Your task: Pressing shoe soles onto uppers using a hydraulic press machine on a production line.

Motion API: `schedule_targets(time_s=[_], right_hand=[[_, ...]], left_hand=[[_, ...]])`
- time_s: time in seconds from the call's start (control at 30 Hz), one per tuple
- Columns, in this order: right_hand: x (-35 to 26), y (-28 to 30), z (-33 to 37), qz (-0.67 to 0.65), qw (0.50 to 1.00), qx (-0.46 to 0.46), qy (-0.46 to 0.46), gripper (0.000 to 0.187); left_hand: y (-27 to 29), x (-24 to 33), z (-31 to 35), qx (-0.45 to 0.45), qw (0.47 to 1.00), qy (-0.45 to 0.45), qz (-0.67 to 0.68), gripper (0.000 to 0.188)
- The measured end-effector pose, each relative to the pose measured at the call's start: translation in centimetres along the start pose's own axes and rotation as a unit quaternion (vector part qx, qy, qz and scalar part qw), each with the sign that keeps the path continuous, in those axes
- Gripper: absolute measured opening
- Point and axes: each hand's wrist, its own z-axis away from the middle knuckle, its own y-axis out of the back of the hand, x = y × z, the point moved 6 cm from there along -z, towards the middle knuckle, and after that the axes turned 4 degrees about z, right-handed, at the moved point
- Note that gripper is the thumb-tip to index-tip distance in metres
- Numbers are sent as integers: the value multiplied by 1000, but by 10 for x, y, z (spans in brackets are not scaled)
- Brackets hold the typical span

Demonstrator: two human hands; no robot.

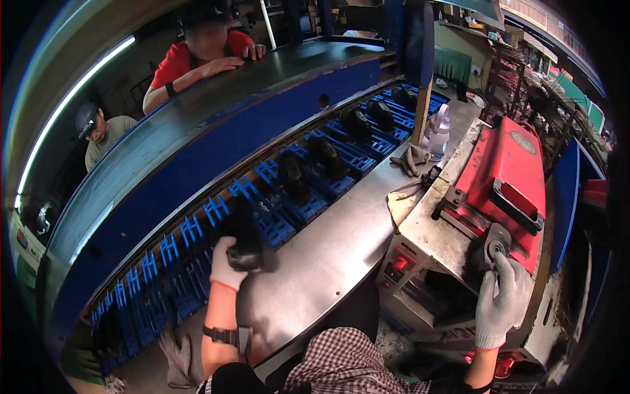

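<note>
My left hand (227, 265), in a white knit glove, is closed on the end of a dark shoe (247, 253) at the edge of the blue slotted rack (191, 230). Part of that shoe is lost in shadow. To the right, my right hand (505, 299), gloved alike, has its fingers bent against a grey oval piece (497, 241) with a ringed centre, at the front of the red-covered machine (504, 174). The fingertips partly hide where they meet that piece. Several more black shoes (294, 177) sit along the rack beyond my left hand.
A bare metal shelf (321, 246) runs between rack and machine. Gloves (412, 159) and a clear lilac-topped bottle (438, 131) stand by a post. Another grey glove (176, 358) lies lower left. Beyond the blue beam (236, 131), a person in red (172, 64) leans; another person (108, 134) is farther left.
</note>
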Motion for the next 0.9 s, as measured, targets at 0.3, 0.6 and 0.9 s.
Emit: schedule_targets(time_s=[0.3, 0.6, 0.9], right_hand=[[-26, -1, 46, -415, 887, -199, -19, 84], [65, 94, 50, -505, 833, -142, -175, 102], [253, 202, 26, -316, 867, -49, -381, 69]], left_hand=[[-282, -95, 151, -400, 889, 184, 125, 93], [-455, -168, 238, -503, 834, 226, 26, 64], [-631, -246, 312, -641, 712, 189, -217, 84]])
